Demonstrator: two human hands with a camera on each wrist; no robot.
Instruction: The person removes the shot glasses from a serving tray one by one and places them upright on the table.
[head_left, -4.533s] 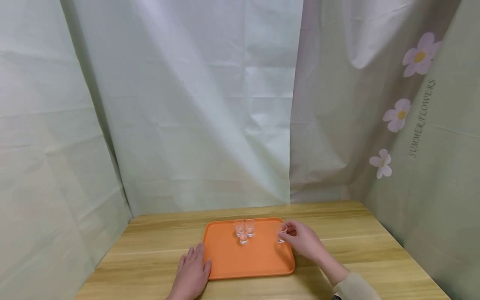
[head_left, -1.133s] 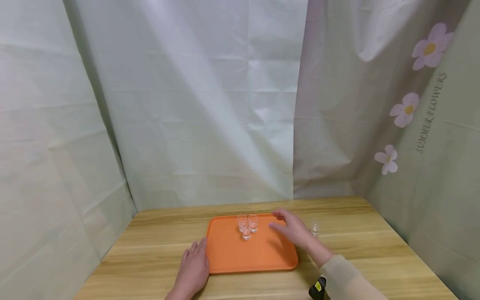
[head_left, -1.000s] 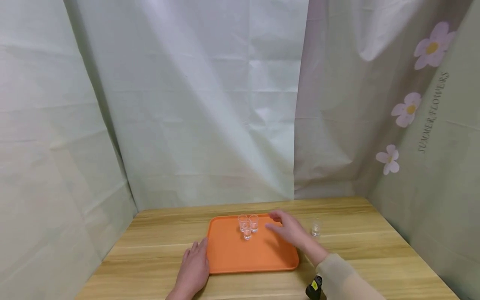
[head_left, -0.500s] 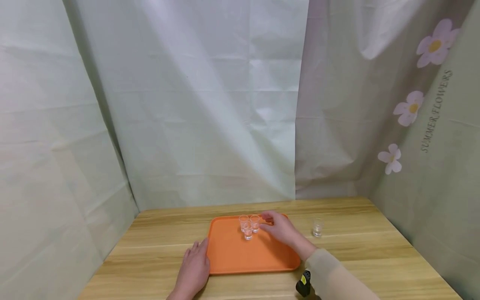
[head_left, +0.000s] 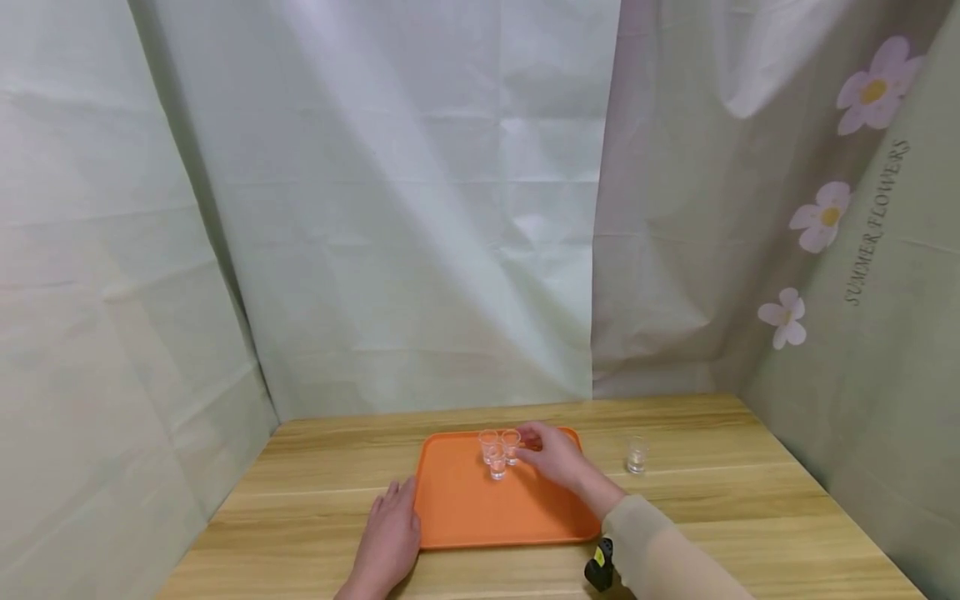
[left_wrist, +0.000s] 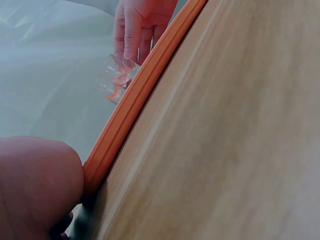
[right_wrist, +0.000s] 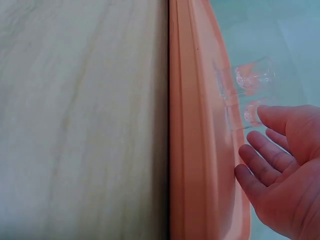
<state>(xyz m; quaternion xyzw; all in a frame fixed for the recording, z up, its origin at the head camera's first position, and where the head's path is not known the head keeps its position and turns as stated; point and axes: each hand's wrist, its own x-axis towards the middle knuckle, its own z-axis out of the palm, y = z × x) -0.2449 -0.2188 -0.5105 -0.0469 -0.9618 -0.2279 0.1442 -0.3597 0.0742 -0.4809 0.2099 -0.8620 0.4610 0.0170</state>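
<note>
Three clear shot glasses stand in a tight cluster at the back of an orange tray (head_left: 472,517): the front one (head_left: 497,468), the rear left one (head_left: 487,442) and the rear right one (head_left: 512,447). My right hand (head_left: 553,457) reaches over the tray from the right, thumb and fingertips right at the rear right glass. In the right wrist view the fingers of the right hand (right_wrist: 280,165) are spread and loosely bent, the thumb overlapping a glass. Flat along the tray's left edge lies my left hand (head_left: 387,533), fingers straight and touching the rim.
Another clear shot glass (head_left: 636,458) stands on the wooden table (head_left: 720,500), right of the tray. Pale green curtains (head_left: 435,250) enclose the back and sides. A black device (head_left: 600,565) sits at the right wrist.
My right hand set a glass down on the table right of the tray, then moved left across the tray to the cluster. The left hand has stayed at the tray's edge.
</note>
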